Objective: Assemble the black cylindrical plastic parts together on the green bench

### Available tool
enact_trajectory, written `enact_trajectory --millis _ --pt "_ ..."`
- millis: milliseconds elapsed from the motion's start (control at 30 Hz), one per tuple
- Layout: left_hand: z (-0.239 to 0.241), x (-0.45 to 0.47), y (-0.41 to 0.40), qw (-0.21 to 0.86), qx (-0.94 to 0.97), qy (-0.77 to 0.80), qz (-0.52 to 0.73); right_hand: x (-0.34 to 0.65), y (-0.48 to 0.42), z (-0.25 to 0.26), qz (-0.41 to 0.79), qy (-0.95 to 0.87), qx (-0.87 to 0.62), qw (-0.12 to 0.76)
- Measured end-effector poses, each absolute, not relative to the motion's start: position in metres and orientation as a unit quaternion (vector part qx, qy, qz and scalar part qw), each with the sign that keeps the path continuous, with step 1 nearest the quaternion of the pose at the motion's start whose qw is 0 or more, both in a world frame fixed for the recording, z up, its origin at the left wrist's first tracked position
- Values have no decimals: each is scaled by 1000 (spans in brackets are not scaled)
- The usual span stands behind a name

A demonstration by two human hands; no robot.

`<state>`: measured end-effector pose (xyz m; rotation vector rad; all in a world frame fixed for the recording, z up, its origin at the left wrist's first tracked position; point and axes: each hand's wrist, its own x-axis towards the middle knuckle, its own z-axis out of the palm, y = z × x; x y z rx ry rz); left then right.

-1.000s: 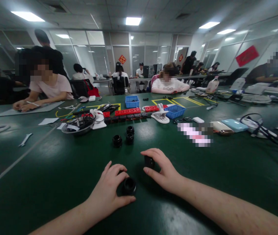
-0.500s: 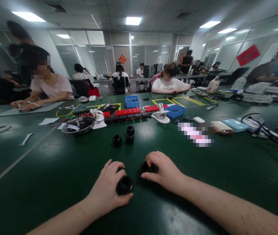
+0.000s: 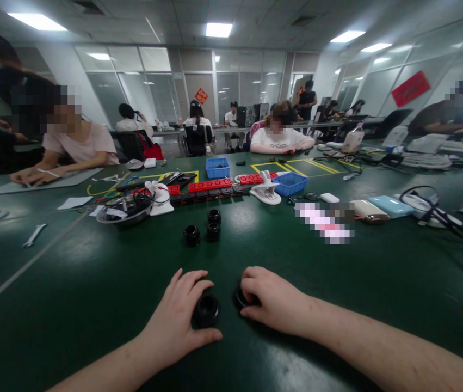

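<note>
My left hand (image 3: 180,313) is cupped round the left side of a thick black ring-shaped part (image 3: 207,311) with a dark hole facing up. Its fingers and thumb are spread, with a gap showing between them and the part. A similar black ring-shaped part (image 3: 239,296) is in the curled fingers and thumb of my right hand (image 3: 266,299); much of it is hidden. Beyond my hands stand three more small black ring-shaped parts, one on the left (image 3: 191,236), one in front (image 3: 214,231) and one behind (image 3: 214,216).
Across the green table (image 3: 141,256) runs a row of red and black blocks (image 3: 210,185), with blue bins (image 3: 217,168) close by. A metal bowl (image 3: 123,218) of cables and a wrench (image 3: 34,235) lie on the left. Pouches and cables (image 3: 390,206) are on the right. People sit around.
My right hand has come slightly nearer to me, its fingers closing more on its ring-shaped part. My left fingers have loosened from the other part. The view has shifted a little.
</note>
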<state>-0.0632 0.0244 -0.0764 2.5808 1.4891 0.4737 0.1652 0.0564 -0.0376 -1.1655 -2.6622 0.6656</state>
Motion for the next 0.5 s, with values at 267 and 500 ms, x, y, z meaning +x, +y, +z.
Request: enact_trajectory --millis 267,500 --pt "-79 -65 26 91 855 496 121 164 51 -28 198 -900 -385 61" --pt "-75 -62 28 99 847 520 53 166 52 -30 159 -929 -332 36"
